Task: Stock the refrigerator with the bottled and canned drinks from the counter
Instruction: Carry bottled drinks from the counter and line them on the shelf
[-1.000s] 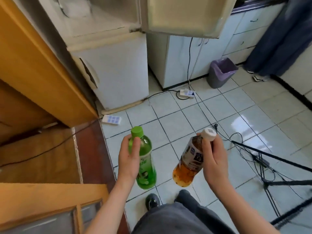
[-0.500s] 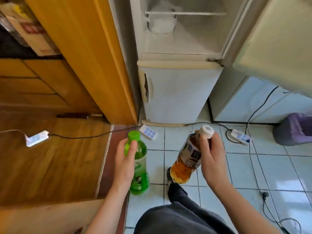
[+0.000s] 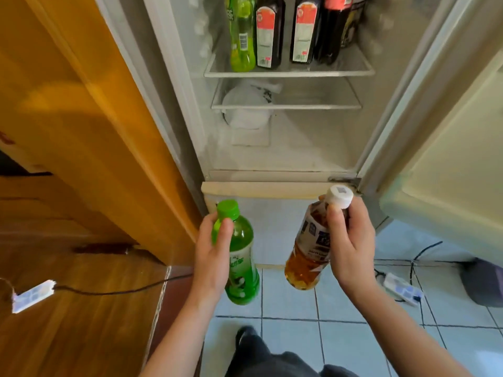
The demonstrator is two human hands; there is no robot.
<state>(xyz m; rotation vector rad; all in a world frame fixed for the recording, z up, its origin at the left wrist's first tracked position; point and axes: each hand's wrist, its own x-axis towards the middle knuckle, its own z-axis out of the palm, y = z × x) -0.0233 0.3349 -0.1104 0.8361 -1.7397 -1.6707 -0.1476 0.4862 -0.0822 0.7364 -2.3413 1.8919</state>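
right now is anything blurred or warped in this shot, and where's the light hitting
Head view: the wide lens bows the fridge edges and the wood panel outward; the shelf bottles up top are smeared, labels hard to read, while the green bottle and tea bottle look sharper; a soft bright patch lies on the panel.

In the refrigerator point(image 3: 313, 148), perhaps 5 bottles point(image 3: 268, 31) stand on the upper shelf point(image 3: 288, 74), a bag point(image 3: 246, 111) lying below it.

Left grip point(image 3: 213, 257) and right grip point(image 3: 351, 246) both curled, held forward
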